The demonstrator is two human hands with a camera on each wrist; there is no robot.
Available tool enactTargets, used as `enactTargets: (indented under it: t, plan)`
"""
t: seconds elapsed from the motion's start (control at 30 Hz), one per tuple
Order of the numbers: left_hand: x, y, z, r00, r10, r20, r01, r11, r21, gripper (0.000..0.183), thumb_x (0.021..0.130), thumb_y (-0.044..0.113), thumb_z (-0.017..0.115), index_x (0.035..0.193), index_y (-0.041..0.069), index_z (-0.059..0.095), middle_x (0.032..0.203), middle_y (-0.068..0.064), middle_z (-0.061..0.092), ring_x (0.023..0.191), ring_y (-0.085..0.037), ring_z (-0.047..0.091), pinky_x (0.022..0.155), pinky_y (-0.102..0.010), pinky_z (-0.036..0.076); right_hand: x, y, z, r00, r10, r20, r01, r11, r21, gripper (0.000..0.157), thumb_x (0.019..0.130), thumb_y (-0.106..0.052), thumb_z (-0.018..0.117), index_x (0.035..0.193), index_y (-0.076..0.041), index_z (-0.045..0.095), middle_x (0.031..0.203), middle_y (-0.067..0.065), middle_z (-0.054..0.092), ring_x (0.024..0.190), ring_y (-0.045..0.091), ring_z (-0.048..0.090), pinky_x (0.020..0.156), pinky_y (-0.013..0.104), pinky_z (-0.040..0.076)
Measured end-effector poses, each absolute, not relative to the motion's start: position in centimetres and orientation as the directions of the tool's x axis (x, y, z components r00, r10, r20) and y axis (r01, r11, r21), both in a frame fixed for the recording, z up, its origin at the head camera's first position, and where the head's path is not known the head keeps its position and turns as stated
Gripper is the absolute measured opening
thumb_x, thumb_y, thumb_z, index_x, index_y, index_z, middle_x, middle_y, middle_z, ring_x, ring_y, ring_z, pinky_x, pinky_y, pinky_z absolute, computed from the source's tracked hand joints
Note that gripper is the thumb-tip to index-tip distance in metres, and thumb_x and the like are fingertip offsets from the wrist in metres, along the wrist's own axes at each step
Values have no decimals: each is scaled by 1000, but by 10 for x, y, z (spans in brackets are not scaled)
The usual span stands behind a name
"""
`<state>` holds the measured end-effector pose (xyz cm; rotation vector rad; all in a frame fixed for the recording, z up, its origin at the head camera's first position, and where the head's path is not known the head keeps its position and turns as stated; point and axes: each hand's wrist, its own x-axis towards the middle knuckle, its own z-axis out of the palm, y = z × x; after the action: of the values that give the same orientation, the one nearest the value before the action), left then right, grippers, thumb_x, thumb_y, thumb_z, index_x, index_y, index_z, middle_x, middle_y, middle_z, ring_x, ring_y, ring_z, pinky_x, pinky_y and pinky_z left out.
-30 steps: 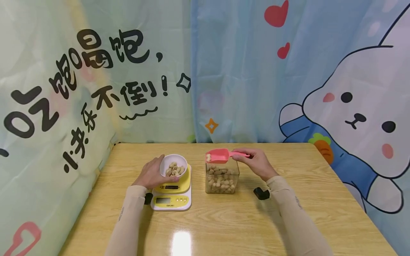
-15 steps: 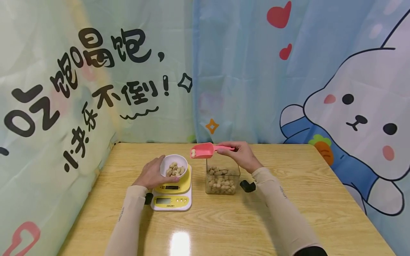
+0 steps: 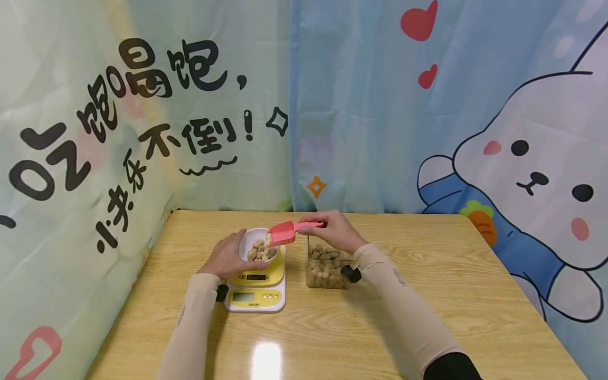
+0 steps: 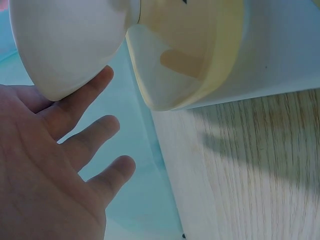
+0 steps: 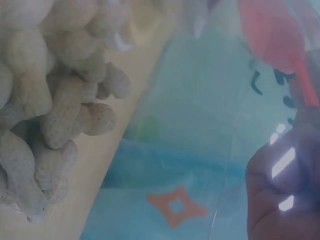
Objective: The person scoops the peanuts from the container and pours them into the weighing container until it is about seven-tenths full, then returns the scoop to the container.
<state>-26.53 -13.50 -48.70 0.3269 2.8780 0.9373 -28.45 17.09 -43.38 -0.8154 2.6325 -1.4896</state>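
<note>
A small white bowl (image 3: 244, 243) with peanuts (image 3: 258, 252) in it stands on the yellow-and-white kitchen scale (image 3: 256, 300). My left hand (image 3: 229, 257) holds the bowl at its left side, thumb along the near rim. In the left wrist view, the fingers (image 4: 85, 100) reach along the outside of the bowl, the lower ones apart from it. My right hand (image 3: 330, 230) grips the handle of a pink scoop (image 3: 284, 234). The scoop's front edge overlaps the bowl's right rim and tilts down, with pale peanuts at its lip.
Right of the scale stands a clear square container (image 3: 326, 285) with many peanuts (image 5: 62, 110), partly below my right wrist. The wooden table (image 3: 304, 338) meets printed curtains (image 3: 361, 158) at its back and left edges.
My right hand has carried the scoop left, from over the clear container to the bowl's right rim, and tipped it down. My left hand stays on the bowl.
</note>
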Motion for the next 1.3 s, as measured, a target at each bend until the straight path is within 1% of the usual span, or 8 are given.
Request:
enactTargets:
  t: [0.3, 0.43, 0.53, 0.67, 0.87, 0.97, 1.07, 1.3]
  plan:
    - [-264, -132, -485, -971, 240, -14, 185, 784, 593, 115, 71, 61, 85, 157, 6, 34, 133, -14, 57, 115, -30, 55, 98, -50, 48, -278, 162, -427, -844, -490, 218, -490, 541, -683, 25, 92, -33, 77, 111, -18, 79, 98, -6, 74, 71, 16, 58, 64, 32, 51]
    - [-264, -131, -483, -970, 244, -11, 190, 780, 596, 115, 70, 62, 85, 156, 5, 34, 133, -14, 57, 114, -29, 55, 97, -50, 49, -277, 164, -421, -839, -497, 219, -501, 551, -667, 25, 92, -34, 76, 110, -18, 80, 96, -7, 74, 66, 15, 55, 61, 31, 49]
    - [-264, -131, -483, -970, 244, -14, 187, 779, 598, 116, 70, 63, 85, 157, 5, 34, 133, -14, 57, 113, -30, 55, 97, -50, 49, -277, 170, -419, -835, -499, 231, -506, 534, -677, 26, 92, -36, 75, 111, -19, 79, 96, -8, 74, 68, 17, 57, 62, 31, 49]
    - [-263, -131, -482, -970, 245, -14, 187, 776, 603, 116, 70, 63, 85, 156, 5, 34, 132, -14, 57, 113, -30, 55, 97, -50, 49, -274, 184, -414, -849, -467, 249, -481, 486, -729, 27, 93, -36, 75, 113, -19, 79, 97, -6, 75, 77, 20, 65, 70, 34, 55]
    - [-263, -132, -484, -969, 247, -14, 189, 775, 604, 117, 70, 63, 85, 157, 4, 33, 135, -15, 56, 117, -32, 55, 99, -51, 47, -266, 216, -404, -895, -376, 241, -408, 468, -784, 35, 91, -37, 77, 118, -16, 77, 106, 2, 74, 83, 25, 66, 73, 38, 55]
    - [-263, -133, -485, -967, 253, -10, 195, 770, 608, 118, 70, 63, 85, 157, 4, 32, 136, -16, 55, 118, -33, 55, 99, -52, 47, -259, 235, -403, -913, -333, 236, -384, 501, -776, 39, 90, -38, 77, 121, -15, 76, 115, 5, 72, 87, 26, 66, 74, 37, 55]
    - [-263, -134, -486, -966, 259, -4, 203, 764, 612, 118, 70, 64, 84, 157, 3, 32, 136, -17, 55, 118, -33, 55, 99, -52, 47, -253, 254, -406, -927, -299, 225, -360, 542, -760, 39, 90, -38, 78, 121, -15, 76, 117, 8, 71, 87, 26, 65, 72, 35, 54]
    - [-262, -134, -487, -967, 256, 4, 206, 769, 605, 113, 72, 62, 84, 155, 5, 34, 130, -14, 58, 113, -31, 57, 96, -50, 49, -247, 279, -414, -927, -322, 192, -362, 634, -683, 35, 91, -38, 77, 116, -14, 78, 109, 5, 73, 82, 20, 63, 69, 33, 53]
